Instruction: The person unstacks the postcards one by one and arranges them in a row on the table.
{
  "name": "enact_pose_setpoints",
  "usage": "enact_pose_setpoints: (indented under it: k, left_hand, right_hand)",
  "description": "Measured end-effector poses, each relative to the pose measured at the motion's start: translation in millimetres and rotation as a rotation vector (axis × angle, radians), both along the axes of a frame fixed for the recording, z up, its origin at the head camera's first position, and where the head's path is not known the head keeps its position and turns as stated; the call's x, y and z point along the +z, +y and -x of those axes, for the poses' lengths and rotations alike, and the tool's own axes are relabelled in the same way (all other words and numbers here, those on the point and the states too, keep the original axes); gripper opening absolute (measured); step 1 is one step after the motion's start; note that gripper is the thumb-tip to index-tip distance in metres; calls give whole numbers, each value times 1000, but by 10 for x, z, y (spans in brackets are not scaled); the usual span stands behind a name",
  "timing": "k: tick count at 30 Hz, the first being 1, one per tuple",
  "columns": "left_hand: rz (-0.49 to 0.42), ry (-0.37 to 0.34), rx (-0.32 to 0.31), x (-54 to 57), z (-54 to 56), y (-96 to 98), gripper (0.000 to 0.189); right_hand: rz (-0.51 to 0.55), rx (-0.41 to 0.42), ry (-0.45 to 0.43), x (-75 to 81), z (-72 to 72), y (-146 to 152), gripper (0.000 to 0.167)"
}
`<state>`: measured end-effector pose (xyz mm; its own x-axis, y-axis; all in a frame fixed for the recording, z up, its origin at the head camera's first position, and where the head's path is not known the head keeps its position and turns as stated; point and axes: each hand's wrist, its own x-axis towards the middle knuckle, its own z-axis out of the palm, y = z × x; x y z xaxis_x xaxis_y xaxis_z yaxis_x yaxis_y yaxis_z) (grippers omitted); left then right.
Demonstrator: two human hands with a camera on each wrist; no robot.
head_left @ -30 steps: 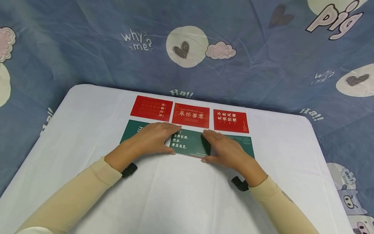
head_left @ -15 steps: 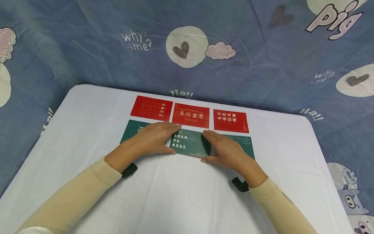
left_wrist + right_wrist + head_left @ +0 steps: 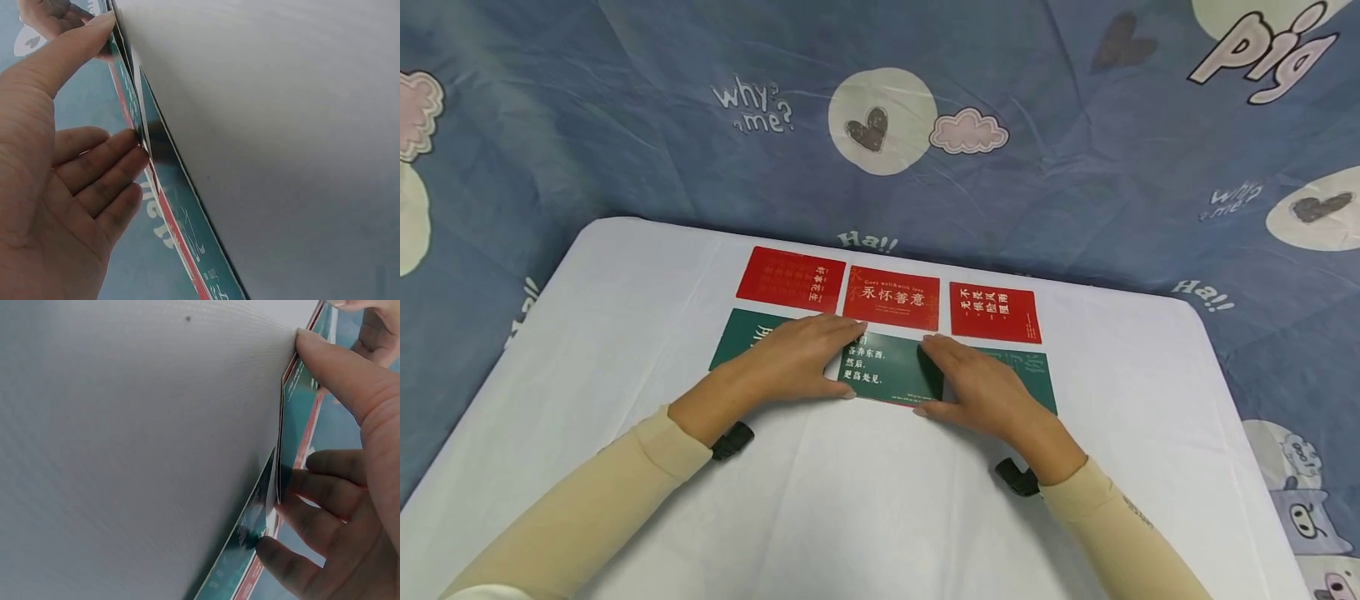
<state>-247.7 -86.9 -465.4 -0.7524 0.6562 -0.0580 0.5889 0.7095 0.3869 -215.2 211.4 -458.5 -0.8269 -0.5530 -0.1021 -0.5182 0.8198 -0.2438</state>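
A green card (image 3: 891, 371) with white Chinese characters lies in the middle of the front row, a thin red edge showing under its near side. My left hand (image 3: 793, 354) holds its left end, thumb at the near corner and fingertips at the far one. At the right end my right hand (image 3: 981, 383) grips it the same way. In the left wrist view the left thumb (image 3: 100, 31) presses the card's near edge; the right wrist view shows the right thumb (image 3: 319, 350) doing likewise. Each hand partly covers a neighbouring card: the left green card (image 3: 741, 333) and the right green card (image 3: 1033, 375).
Behind the green row lie a left red card (image 3: 790, 275), a middle red card (image 3: 891, 296) and a right red card (image 3: 995, 311). All rest on a white-covered table (image 3: 865, 517), with a blue printed cloth (image 3: 737, 183) hanging behind its far edge.
Both hands keep their hold on the middle green card with almost no movement. The whole head view has shifted by a few pixels.
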Motion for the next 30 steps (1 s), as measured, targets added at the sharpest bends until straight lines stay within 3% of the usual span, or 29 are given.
enact_pose_setpoints:
  k: [18, 30]
  left_hand:
    - [-15, 11, -14, 9, -8, 1, 95]
    - [-26, 33, -24, 75, -37, -16, 94]
  right_hand:
    - [30, 24, 27, -3, -3, 26, 95]
    - [48, 21, 47, 59, -5, 43, 96]
